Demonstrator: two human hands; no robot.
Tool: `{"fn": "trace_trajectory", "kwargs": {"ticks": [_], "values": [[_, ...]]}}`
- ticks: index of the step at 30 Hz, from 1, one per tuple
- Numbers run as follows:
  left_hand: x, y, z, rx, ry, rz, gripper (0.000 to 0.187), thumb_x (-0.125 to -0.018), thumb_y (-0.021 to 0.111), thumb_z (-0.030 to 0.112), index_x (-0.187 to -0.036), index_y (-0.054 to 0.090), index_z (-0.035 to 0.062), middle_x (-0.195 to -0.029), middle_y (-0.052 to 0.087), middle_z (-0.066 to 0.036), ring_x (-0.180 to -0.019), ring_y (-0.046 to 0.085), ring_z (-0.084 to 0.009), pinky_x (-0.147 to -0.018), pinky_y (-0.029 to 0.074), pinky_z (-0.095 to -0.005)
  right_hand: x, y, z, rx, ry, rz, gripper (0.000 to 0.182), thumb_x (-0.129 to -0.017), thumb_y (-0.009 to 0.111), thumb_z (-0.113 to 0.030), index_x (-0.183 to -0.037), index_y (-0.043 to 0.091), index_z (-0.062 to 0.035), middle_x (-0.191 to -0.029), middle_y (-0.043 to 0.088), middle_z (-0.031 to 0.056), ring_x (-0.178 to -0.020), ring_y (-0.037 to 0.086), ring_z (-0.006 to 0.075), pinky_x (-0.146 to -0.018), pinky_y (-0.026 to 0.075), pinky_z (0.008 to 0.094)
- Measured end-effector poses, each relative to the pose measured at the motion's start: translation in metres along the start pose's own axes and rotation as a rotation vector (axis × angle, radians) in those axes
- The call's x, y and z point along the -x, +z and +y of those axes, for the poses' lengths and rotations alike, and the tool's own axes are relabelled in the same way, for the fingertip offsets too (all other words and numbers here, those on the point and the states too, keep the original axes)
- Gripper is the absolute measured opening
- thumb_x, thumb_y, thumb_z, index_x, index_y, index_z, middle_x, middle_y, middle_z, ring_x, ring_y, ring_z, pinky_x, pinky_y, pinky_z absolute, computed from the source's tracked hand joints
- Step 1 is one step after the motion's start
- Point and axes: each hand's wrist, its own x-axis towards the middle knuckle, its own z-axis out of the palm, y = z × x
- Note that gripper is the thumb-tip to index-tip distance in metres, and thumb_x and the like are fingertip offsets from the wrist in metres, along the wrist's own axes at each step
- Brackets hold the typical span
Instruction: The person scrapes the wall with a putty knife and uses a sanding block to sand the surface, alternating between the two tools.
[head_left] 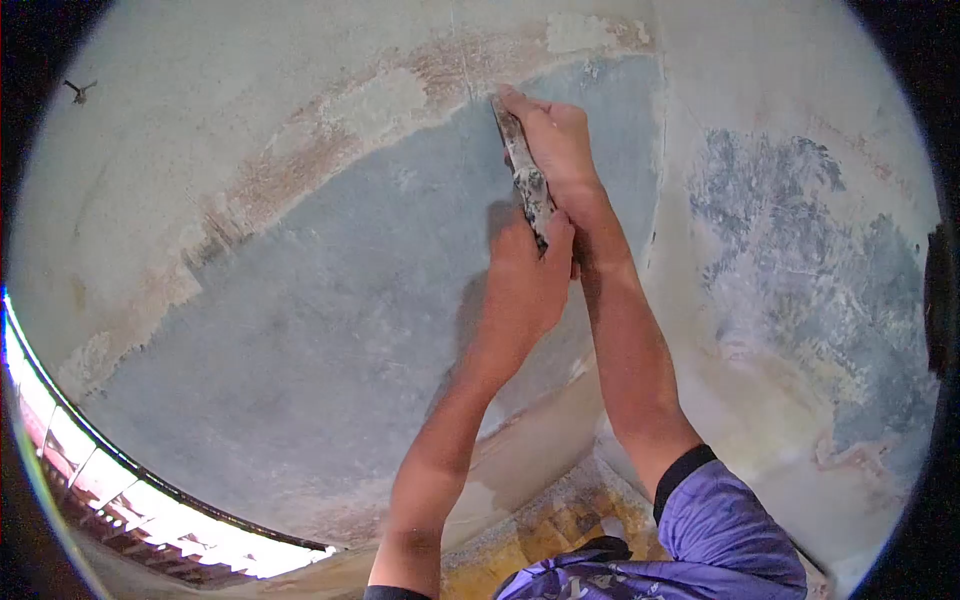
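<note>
A long, narrow trowel-like tool [528,182], stained with grey and white plaster, lies against the blue-grey patch of wall [350,260]. My left hand [528,265] is wrapped round its lower end. Higher up, my right hand [552,138] grips the tool's upper end, thumb near the tip, close to the patch's upper edge. The far side of the tool and some fingers of both hands are hidden.
Rough brownish plaster [270,175] borders the patch. A wall corner runs down right of it, and another mottled blue patch [770,230] lies beyond. A small hook [80,92] sticks out upper left. Bright barred opening [140,495] at lower left; yellowish tiled floor [540,530] below.
</note>
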Motion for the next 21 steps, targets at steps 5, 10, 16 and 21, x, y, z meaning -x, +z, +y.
{"fn": "trace_trajectory", "kwargs": {"ticks": [5, 10, 16, 21], "values": [[0.002, -0.004, -0.012, -0.004, 0.048, 0.01, 0.035, -0.097, 0.05, 0.031, -0.099, 0.053, -0.004, -0.074, 0.059, -0.014, -0.058, 0.057, -0.0199, -0.048, 0.045, -0.0359, -0.007, 0.006, 0.014, 0.141, -0.134, 0.094, 0.036, -0.088, 0.067, -0.035, -0.072, 0.069, -0.0018, -0.059, 0.056, -0.0008, -0.052, 0.048, 0.0078, -0.049, 0.039, 0.0275], [0.001, 0.005, -0.009, 0.022, 0.096, 0.073, 0.035, -0.098, 0.051, 0.031, -0.103, 0.053, -0.0035, -0.07, 0.057, -0.009, -0.054, 0.054, -0.0159, -0.044, 0.043, -0.0326, -0.012, 0.0, 0.016, 0.105, -0.117, 0.037, 0.037, -0.087, 0.068, -0.034, -0.07, 0.069, -0.0011, -0.059, 0.056, -0.0005, -0.051, 0.048, 0.0086, -0.049, 0.039, 0.0282], [-0.001, 0.004, -0.002, 0.075, -0.012, 0.018, 0.035, -0.099, 0.049, 0.032, -0.104, 0.053, -0.0025, -0.069, 0.056, -0.007, -0.051, 0.052, -0.0128, -0.043, 0.042, -0.0297, -0.017, 0.001, 0.013, 0.122, -0.059, 0.023, 0.042, -0.084, 0.068, -0.04, -0.078, 0.073, 0.0021, -0.063, 0.067, 0.0094, -0.059, 0.061, 0.0159, -0.062, 0.048, 0.0364], [0.003, 0.009, -0.002, 0.112, -0.037, 0.031, 0.033, -0.099, 0.047, 0.032, -0.102, 0.054, -0.0008, -0.069, 0.057, -0.005, -0.055, 0.053, -0.0117, -0.043, 0.042, -0.0282, -0.005, -0.001, 0.004, 0.163, -0.086, 0.01, 0.038, -0.088, 0.069, -0.031, -0.067, 0.065, 0.0002, -0.061, 0.054, -0.0023, -0.056, 0.043, 0.0073, -0.052, 0.037, 0.0271]]}}
